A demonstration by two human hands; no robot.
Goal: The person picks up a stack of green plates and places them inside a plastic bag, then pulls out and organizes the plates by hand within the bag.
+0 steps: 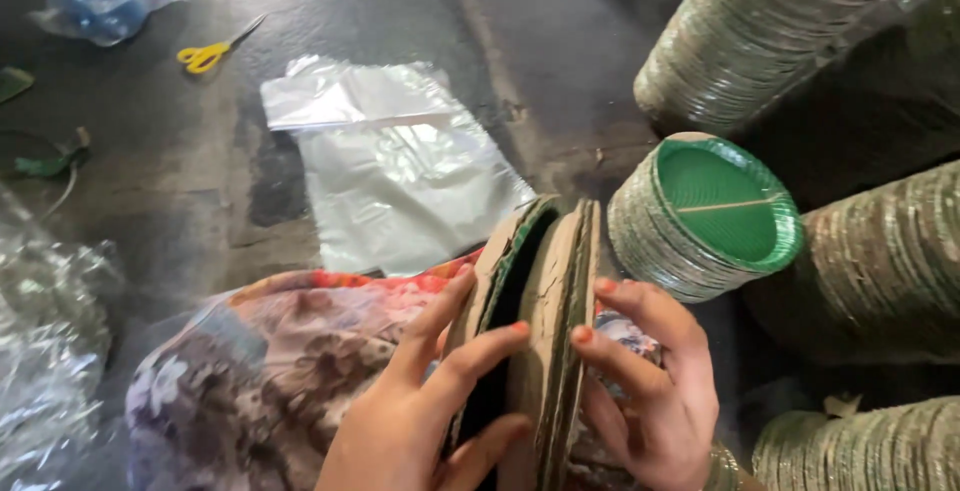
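Note:
Both my hands hold a small stack of green paper plates with brown cardboard backs [545, 291], stood on edge over my lap. My left hand [425, 401] grips the stack's left side, its fingers pushed into a dark gap between two plates. My right hand [650, 381] presses on the right side, fingertips on the rims. A patterned floral cloth [280, 361] covers my lap under the stack.
A lying stack of green plates [710, 216] faces me just right of my hands, with longer plate stacks behind [760, 31], at right [880, 271] and lower right [870, 446]. Clear plastic bags [390, 166] lie on the dark floor. Yellow scissors [215, 51] and a blue bag [105, 1] are far left.

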